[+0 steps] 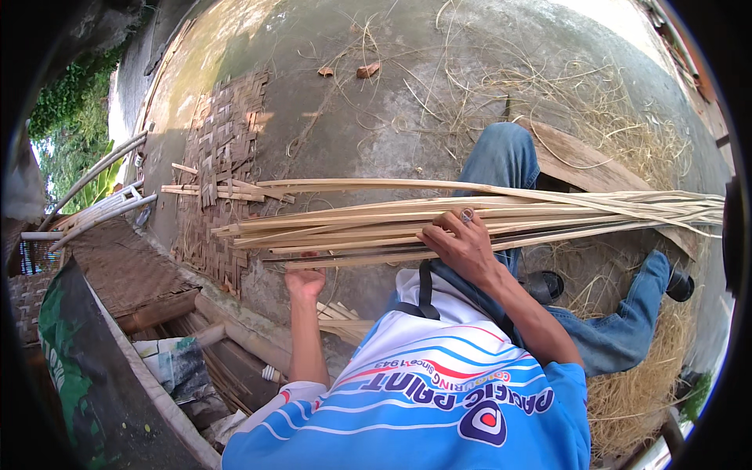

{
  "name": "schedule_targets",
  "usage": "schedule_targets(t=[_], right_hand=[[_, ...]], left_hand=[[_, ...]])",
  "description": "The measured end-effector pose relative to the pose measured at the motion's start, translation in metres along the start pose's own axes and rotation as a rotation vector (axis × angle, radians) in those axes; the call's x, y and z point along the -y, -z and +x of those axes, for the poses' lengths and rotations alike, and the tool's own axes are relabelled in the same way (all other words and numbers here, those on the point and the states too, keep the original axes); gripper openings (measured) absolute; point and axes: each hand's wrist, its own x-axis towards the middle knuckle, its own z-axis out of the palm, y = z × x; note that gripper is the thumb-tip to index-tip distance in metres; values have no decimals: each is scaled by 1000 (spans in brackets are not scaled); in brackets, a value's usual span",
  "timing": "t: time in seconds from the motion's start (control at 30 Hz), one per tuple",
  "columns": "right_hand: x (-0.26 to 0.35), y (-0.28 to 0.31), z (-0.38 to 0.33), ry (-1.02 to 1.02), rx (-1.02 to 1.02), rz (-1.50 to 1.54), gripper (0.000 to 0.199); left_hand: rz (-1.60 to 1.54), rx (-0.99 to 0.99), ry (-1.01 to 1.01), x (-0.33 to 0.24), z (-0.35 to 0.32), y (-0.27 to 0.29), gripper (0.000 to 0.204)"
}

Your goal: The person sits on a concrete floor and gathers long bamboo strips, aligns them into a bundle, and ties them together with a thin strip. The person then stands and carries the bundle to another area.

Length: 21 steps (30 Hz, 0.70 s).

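Note:
A long bundle of pale split bamboo strips [352,218] lies crosswise over my lap, its right ends gathered close together. My right hand [460,241], with a ring on one finger, is closed over the middle of the bundle from above. Palm up, my left hand [305,279] holds the nearest strips close to their left ends. Its fingers pass beneath them and are partly hidden. One strip along the near side, by the left hand, looks dark [345,257].
A worn woven bamboo mat [219,164] lies on the concrete floor at left, with short bamboo pieces [227,192] on it. Fine shavings [627,117] pile up at right beside a wooden plank [580,157]. Bamboo poles [102,172] and a dark green-printed sheet [86,368] stand at far left.

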Motion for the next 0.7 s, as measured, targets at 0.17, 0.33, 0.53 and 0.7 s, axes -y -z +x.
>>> schedule_targets(t=[0.17,0.33,0.53,0.7], right_hand=[[14,5,-11,-35,51,-76,19],[9,4,-11,-54,53,-42,18],[22,13,-20,-109,-7,-45,28],[24,18,-27,-102,-42,-42,29]], left_hand=[[-144,593,369,91,-52,-23,37],[-139,815,452,91,-57,-9,34],[-88,969,418,80,-58,-6,42],[-124,1031,520,73,-61,-6,40]])
